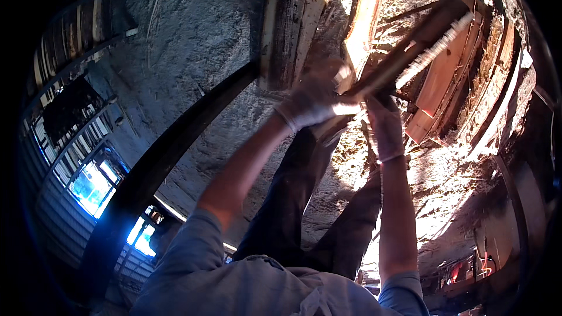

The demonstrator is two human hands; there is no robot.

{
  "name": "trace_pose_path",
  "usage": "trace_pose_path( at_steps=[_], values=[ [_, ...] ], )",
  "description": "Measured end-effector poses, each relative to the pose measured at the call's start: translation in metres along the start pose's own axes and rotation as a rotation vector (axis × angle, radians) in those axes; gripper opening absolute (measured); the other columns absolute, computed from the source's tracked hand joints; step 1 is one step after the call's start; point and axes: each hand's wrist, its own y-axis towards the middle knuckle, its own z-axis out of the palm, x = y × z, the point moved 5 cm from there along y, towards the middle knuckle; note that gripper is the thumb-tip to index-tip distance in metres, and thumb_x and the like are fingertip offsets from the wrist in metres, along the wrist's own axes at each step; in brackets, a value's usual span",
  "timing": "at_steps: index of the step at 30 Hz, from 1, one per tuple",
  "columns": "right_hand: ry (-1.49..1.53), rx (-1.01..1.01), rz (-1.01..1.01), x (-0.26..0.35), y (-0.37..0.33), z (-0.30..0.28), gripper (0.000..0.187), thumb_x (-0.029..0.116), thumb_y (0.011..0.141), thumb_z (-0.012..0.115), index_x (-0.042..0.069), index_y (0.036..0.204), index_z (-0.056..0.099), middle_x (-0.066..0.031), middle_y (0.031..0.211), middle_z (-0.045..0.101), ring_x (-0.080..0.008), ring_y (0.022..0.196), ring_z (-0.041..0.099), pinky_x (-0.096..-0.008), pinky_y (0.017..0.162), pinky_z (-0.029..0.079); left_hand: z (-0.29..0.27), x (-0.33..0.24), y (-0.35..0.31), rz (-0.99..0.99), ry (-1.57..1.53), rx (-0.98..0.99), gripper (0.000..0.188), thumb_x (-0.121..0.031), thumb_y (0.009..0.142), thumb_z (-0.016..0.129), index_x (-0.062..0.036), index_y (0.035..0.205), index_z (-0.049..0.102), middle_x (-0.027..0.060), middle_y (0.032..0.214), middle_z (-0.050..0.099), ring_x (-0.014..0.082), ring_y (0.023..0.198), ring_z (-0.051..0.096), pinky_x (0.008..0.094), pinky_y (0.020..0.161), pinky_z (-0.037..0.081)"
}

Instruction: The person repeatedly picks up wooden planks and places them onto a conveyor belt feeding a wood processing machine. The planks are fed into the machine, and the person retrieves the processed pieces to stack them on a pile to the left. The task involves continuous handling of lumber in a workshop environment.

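The person stands over a floor (205,35), and both hands wear pale gloves. A long dark plank (404,52) is in front of the body. Its near end is between the two hands, and from there it goes up at a slant, above other boards, toward the far right part of the floor. Along its right side there is a bright, rough strip (433,51), blurred; I cannot tell if it belongs to the plank.

The right hand (385,126) is at the near end of the plank and holds it from the lower right side; part of its fingers is hidden. The left hand (313,96) is at the left side of the same end. It is blurred, with the fingers bent, and I cannot tell whether it is closed on the wood.

To the right of the plank, several reddish boards (448,73) lie side by side on the floor. Beyond the left hand there are dark boards (284,20) with rough edges, and next to them a pale board (366,11) in strong light. Wood chips (436,184) cover the floor at the right of the legs (281,187). A thick dark bar (175,146) crosses the left side, well apart from the plank.
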Motion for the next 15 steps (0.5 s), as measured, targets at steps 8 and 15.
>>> trace_pose_path(
  at_steps=[8,15],
  values=[
    [-0.5,-0.063,-0.051,0.006,0.077,-0.102,0.026,0.012,0.09,0.073,0.004,0.114,0.069,-0.0009,0.101,0.07,-0.0112,0.091,0.059,-0.0284,0.084,0.047,-0.069,0.204,0.005,-0.851,0.152,-0.259,0.115,-0.057,0.067,0.085,0.0029,0.149,0.032,0.0276,0.143,0.047,0.0379,0.13,0.052,0.0446,0.106,0.046],
    [-0.57,-0.142,-0.006,-0.003,0.057,-0.1,0.027,0.016,0.093,0.068,0.0,0.114,0.067,-0.0026,0.092,0.068,-0.0106,0.083,0.058,-0.0292,0.077,0.048,-0.062,0.181,0.014,-0.87,0.061,-0.311,0.088,-0.045,0.065,0.087,0.0041,0.13,0.053,0.0252,0.118,0.067,0.0377,0.11,0.066,0.0445,0.096,0.051]
  ],
)
